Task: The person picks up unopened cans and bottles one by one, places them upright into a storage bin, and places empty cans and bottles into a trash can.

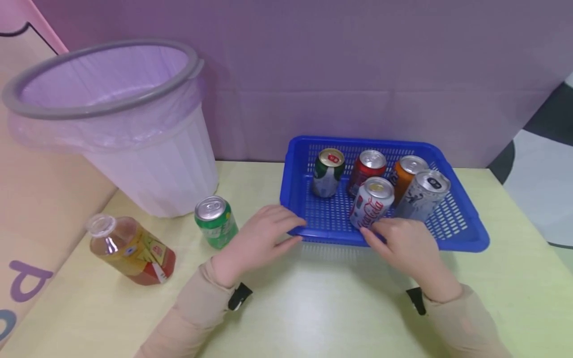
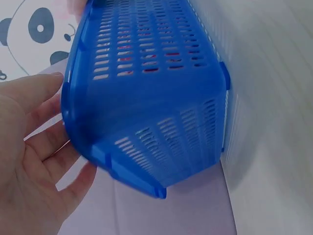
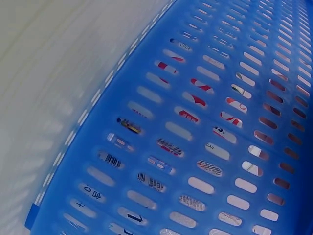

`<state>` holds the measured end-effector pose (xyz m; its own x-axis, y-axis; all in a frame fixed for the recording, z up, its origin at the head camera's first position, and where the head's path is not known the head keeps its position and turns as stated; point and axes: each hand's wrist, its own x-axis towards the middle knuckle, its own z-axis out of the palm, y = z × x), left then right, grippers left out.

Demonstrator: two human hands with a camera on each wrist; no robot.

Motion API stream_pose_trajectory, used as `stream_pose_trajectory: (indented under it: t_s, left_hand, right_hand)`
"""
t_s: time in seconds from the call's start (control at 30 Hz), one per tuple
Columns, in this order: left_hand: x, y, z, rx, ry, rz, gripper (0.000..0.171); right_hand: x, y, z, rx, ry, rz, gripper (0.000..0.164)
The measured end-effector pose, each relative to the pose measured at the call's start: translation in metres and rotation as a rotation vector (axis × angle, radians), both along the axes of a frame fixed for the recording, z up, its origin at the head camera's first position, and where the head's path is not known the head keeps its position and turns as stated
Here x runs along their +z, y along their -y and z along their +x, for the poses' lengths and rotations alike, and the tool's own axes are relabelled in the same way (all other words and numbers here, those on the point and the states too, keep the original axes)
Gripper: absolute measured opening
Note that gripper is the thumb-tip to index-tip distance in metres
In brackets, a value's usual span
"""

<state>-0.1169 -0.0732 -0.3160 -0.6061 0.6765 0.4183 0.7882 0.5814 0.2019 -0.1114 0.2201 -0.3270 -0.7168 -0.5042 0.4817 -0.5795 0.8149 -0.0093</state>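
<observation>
In the head view, a blue plastic basket [image 1: 329, 233] holds several drink cans. My left hand [image 1: 264, 233] is at its front left corner, fingers over the rim and thumb outside; the left wrist view shows these fingers [image 2: 46, 110] against the rim, some tips hidden behind it. My right hand [image 1: 403, 243] grips the front rim, close to a white Coca-Cola can [image 1: 372, 201]. Behind stand a green-and-silver can [image 1: 328, 174], a red can [image 1: 368, 169], an orange can [image 1: 403, 174] and a patterned silver can [image 1: 423, 196]. The right wrist view shows the basket's slotted side [image 3: 161, 112], no hand.
Left of the basket, a green can [image 1: 217, 223] stands on the pale table [image 1: 295, 308]. Near it is a bottle [image 1: 134, 248] of reddish-brown drink. A white bin [image 1: 156, 159] with a grey rim and plastic liner stands behind them, before a purple backdrop [image 1: 313, 59].
</observation>
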Motion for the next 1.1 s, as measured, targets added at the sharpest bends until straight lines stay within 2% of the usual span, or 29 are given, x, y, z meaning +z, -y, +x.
stream_pose_trajectory:
  t_s: [0.27,0.4,0.5,0.63,0.83,0.97,1.1]
  left_hand:
    - [0.012,0.023,0.0,0.098,-0.029,0.071,0.031]
    - [0.018,0.039,-0.002,0.146,-0.009,0.113,0.03]
    - [0.023,0.049,-0.003,0.21,0.015,0.137,0.034]
    - [0.027,0.062,-0.005,0.338,0.095,0.164,0.046]
    - [0.029,0.078,-0.008,0.519,0.291,0.191,0.053]
    - [0.03,0.084,-0.007,0.608,0.383,0.111,0.065]
    - [0.03,0.087,-0.007,0.664,0.471,0.039,0.079]
  right_hand:
    - [-0.001,0.001,-0.001,0.005,-0.003,-0.005,0.044]
    - [-0.001,0.0,-0.002,0.01,-0.014,-0.006,0.045]
    - [-0.002,0.0,-0.002,0.014,-0.022,-0.007,0.046]
    - [-0.001,0.0,-0.002,0.019,-0.035,-0.009,0.047]
    - [0.0,-0.001,-0.001,0.007,-0.027,0.0,0.045]
    - [-0.001,-0.002,-0.001,0.008,-0.026,0.002,0.046]
    - [-0.001,-0.001,-0.001,0.011,-0.031,-0.001,0.047]
